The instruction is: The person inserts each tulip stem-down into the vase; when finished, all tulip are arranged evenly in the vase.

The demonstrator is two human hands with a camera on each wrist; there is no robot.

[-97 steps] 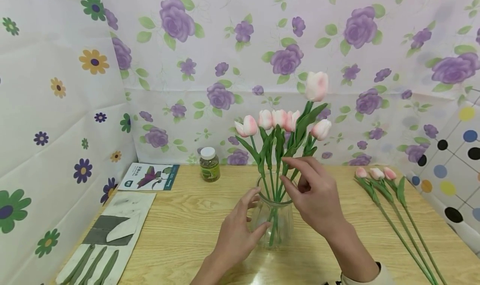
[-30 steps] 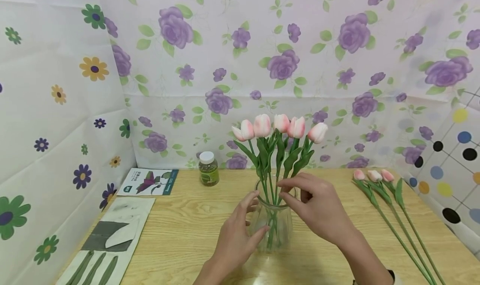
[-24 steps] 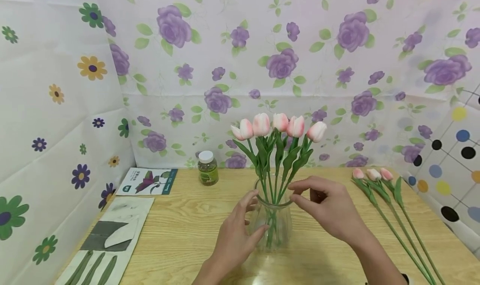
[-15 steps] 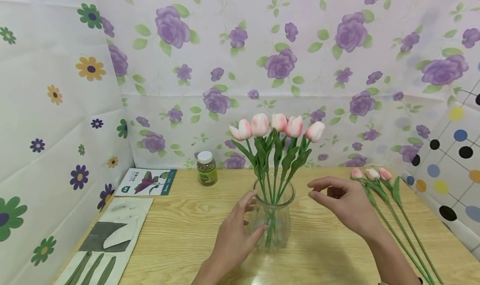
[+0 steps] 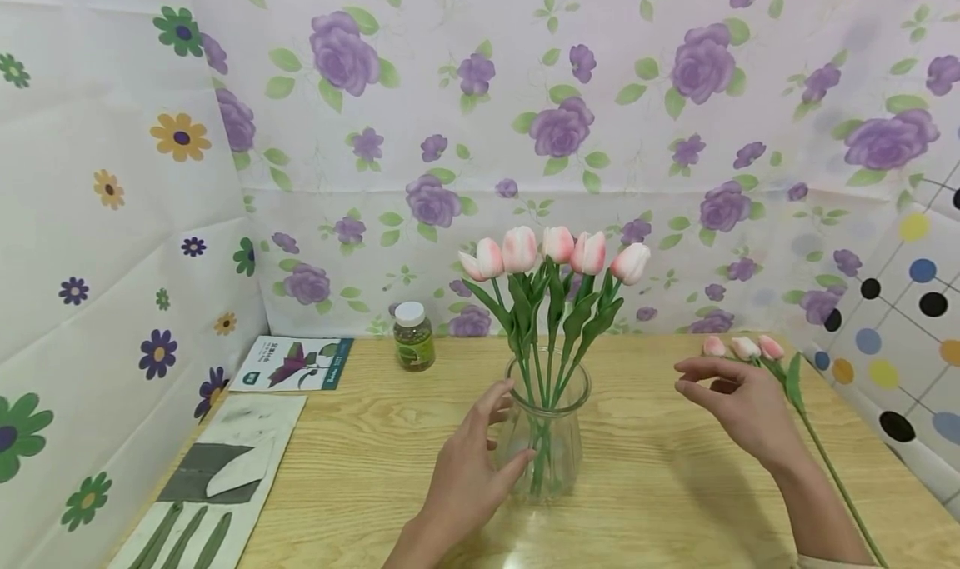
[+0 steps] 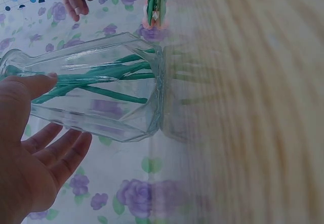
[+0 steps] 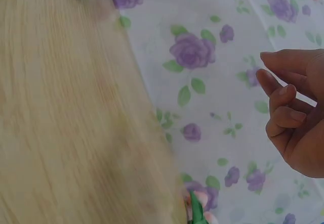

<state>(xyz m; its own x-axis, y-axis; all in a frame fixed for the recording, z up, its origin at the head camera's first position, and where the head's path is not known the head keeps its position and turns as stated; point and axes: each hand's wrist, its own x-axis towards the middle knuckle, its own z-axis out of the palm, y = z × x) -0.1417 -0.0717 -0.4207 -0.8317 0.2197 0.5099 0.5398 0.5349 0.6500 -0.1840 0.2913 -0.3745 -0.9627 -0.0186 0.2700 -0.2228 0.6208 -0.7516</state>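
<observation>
A clear glass vase (image 5: 566,448) stands upright on the table, holding several pink-and-white tulips (image 5: 557,244) with green stems. My left hand (image 5: 467,465) holds the vase from its left side, thumb in front and fingers around behind. In the left wrist view, the thumb lies against the glass (image 6: 109,52) with the stems visible inside. Off to the right, my right hand (image 5: 750,415) hovers above the table with loosely bent fingers and nothing between them. Beyond it lie three loose tulips (image 5: 770,348), their stems partly hidden by that hand and forearm.
A small jar with a white lid (image 5: 413,337) stands behind and left of the vase. Along the left side lie a printed leaflet (image 5: 330,375) and a pale sheet with grey-green shapes (image 5: 270,411). Floral cloth (image 5: 420,94) hangs behind the table.
A tulip that stood higher than the others is now lowered among them. My right hand has let go of its stem and moved right towards the loose tulips. The left hand stays at the vase.
</observation>
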